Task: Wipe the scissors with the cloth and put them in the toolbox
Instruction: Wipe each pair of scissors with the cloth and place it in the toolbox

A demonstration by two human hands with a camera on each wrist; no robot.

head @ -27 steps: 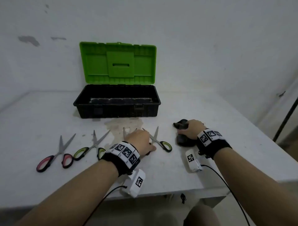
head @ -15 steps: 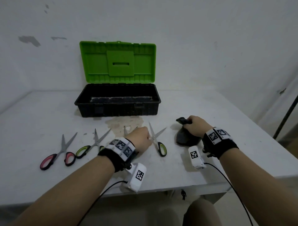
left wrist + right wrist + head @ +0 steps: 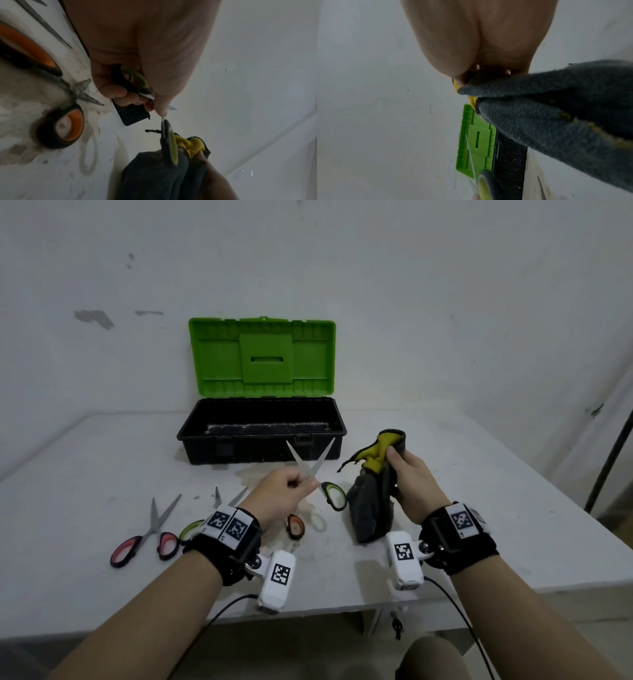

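Note:
My left hand [image 3: 291, 487] holds a pair of green-handled scissors [image 3: 317, 470] above the table, fingers curled round one handle, blades spread open and pointing up toward the toolbox. In the left wrist view the green-handled scissors [image 3: 169, 142] hang beside the cloth [image 3: 154, 173]. My right hand [image 3: 407, 474] grips a grey cloth with a yellow inner side [image 3: 373, 501], lifted just right of the scissors. The cloth [image 3: 556, 111] fills the right wrist view. The black toolbox [image 3: 262, 451] stands open behind, green lid [image 3: 262, 357] upright.
Pink-handled scissors [image 3: 147, 537] lie on the white table [image 3: 85, 474] at the left. Another green-handled pair [image 3: 191, 529] and an orange-handled pair [image 3: 295, 525] lie partly under my left wrist. A dirty stain marks the table before the toolbox. A wall stands close behind.
My left hand lifted the green-handled scissors off the table and turned their blades upward. My right hand raised the cloth from the table toward them.

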